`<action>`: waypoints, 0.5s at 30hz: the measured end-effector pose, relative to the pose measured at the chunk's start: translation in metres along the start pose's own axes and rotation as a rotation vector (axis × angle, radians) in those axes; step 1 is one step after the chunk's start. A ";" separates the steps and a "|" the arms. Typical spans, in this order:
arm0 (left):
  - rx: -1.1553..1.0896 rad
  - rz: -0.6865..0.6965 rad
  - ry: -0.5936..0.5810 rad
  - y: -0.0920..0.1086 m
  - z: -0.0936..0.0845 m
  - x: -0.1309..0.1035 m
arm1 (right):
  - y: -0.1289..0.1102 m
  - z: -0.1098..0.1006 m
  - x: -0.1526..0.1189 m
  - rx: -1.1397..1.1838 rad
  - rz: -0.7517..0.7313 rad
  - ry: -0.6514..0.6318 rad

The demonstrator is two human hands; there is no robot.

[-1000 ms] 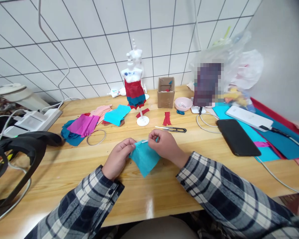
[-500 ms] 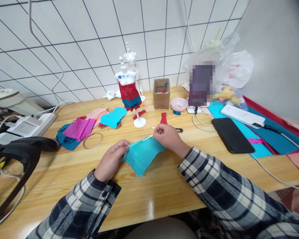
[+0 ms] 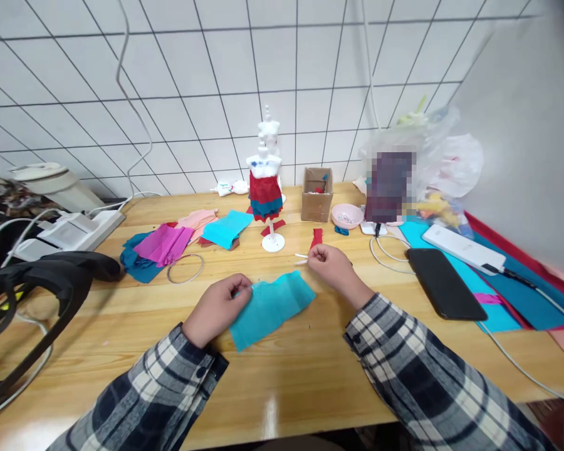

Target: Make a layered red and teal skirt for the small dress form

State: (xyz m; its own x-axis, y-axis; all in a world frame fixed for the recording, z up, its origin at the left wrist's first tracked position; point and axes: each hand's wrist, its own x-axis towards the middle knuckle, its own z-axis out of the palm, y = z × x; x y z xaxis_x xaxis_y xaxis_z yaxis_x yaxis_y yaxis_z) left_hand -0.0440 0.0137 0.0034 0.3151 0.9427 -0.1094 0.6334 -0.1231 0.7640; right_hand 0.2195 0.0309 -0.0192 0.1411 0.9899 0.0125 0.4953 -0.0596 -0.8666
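My left hand (image 3: 215, 308) is closed on the upper left corner of a turquoise piece of crepe paper (image 3: 275, 307), which lies low over the table. Pinched in my right hand (image 3: 334, 270) is a thin white strip (image 3: 301, 256), its end poking out to the left; whether it is tape backing I cannot tell. That hand is apart from the paper's right end. Beyond my hands stands a small white dress form (image 3: 266, 164) wearing a red and blue paper skirt (image 3: 266, 199). A small red piece (image 3: 316, 238) lies just past my right hand.
Coloured paper sheets (image 3: 164, 244) and a wire ring (image 3: 185, 269) lie left. At the back are a cardboard box (image 3: 316, 205) and a pink bowl (image 3: 347, 217) of small bits. A black phone (image 3: 444, 285), white power bank (image 3: 463, 247) and cables are right; a black headset (image 3: 51, 282) is left.
My right hand has come away from the turquoise paper with the white strip. The paper now lies flatter, and the view has tilted up and shifted left.
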 end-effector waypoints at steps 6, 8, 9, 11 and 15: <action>0.287 0.063 0.059 -0.009 -0.001 -0.002 | 0.013 -0.014 0.009 -0.039 -0.048 0.085; 0.321 0.079 0.054 -0.011 -0.002 -0.002 | 0.016 -0.018 0.010 -0.205 -0.053 0.084; 0.326 0.086 0.048 -0.012 -0.002 -0.001 | 0.017 -0.021 0.009 -0.307 -0.059 0.068; 0.319 0.091 0.037 -0.013 -0.002 -0.001 | 0.018 -0.025 0.007 -0.492 -0.083 0.022; 0.314 0.085 0.039 -0.012 -0.001 0.001 | 0.011 -0.029 0.005 -0.693 -0.108 0.051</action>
State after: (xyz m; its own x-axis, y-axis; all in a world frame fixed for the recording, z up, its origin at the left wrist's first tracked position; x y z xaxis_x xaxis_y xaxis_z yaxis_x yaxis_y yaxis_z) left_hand -0.0520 0.0168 -0.0050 0.3528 0.9354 -0.0245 0.7947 -0.2857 0.5355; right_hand 0.2510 0.0317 -0.0141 0.0919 0.9886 0.1189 0.9386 -0.0461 -0.3419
